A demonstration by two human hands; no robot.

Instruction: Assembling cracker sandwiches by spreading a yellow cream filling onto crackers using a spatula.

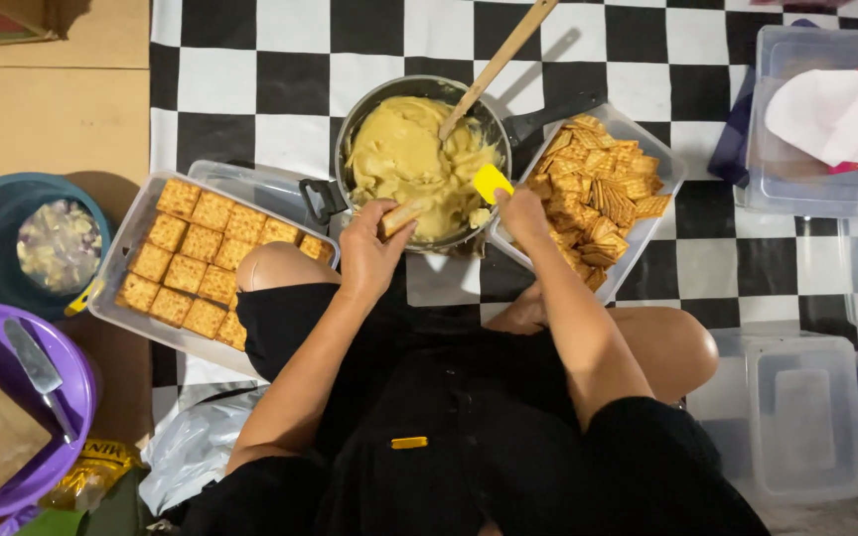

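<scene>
Crackers are being spread with filling, it seems: the left hand (374, 243) pinches one cracker (401, 215) over the near rim of the pan (350, 124) of yellow paste (399, 154), while the right hand (523, 213) grips a yellow spatula (490, 183) just beside it. Next likely calls for a steady wipe — space is tight between the tray of loose crackers (598, 189) and the tray of laid-out ones (196, 263).

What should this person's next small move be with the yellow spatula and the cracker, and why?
Probably wipe the yellow spatula across the cracker. The left hand holds it over the pan of pale filling, the right hand holds the spatula beside it, and the tray already holds rows of finished squares.
</scene>
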